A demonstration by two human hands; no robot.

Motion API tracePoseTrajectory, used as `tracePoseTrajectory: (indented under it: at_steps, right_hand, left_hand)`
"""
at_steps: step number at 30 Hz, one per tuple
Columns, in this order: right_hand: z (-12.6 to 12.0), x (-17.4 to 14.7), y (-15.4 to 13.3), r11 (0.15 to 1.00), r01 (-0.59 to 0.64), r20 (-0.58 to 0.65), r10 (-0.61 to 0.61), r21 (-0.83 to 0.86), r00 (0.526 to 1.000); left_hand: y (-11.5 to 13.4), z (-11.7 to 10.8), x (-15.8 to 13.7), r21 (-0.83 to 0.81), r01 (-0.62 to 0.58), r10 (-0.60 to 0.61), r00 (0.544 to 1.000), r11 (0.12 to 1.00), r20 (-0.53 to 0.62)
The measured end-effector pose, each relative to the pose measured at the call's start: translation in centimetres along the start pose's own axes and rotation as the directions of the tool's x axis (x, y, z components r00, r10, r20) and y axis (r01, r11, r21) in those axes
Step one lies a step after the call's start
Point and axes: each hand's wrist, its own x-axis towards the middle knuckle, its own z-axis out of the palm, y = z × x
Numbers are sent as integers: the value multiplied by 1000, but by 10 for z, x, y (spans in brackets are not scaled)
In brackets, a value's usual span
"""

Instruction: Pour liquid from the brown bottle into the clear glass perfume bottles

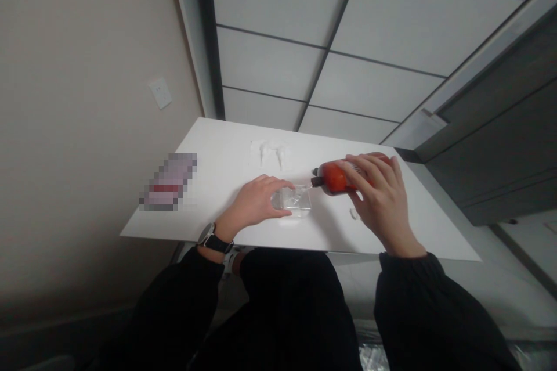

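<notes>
My left hand [261, 202], with a watch at the wrist, is closed around the left side of a small clear box [300, 202] on the white table [217, 214]. My right hand [383, 197] grips a red bottle [334, 178] with pale lettering, partly hidden by the fingers. The bottle is tipped on its side, and its dark spout [317, 182] points left at the box's upper right edge. Whether liquid is coming out, I cannot tell. Close to my right thumb lies a small white piece [354, 214], perhaps a cap.
Two small whitish pieces [272, 153] lie toward the back of the table. A blurred-out pinkish rectangular thing [172, 179] is at the table's left end. A wall with a socket [161, 93] stands on the left, and a paneled white surface [270, 69] rises behind the table.
</notes>
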Motion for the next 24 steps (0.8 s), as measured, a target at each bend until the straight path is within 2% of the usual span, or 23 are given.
tracePoseTrajectory:
  at_steps: [4, 13, 24]
  right_hand:
    - [0, 1, 0, 1000, 1, 0, -1, 2, 1000]
    - [0, 1, 1, 1000, 8, 8, -8, 14, 1000]
    - [-3, 4, -1, 1000, 18, 17, -19, 19, 1000]
  left_hand:
    - [1, 0, 0, 7, 10, -10, 1000, 1000, 4]
    - [6, -2, 0, -33, 140, -139, 990, 990, 16]
    - [6, -2, 0, -62, 122, -122, 992, 991, 4]
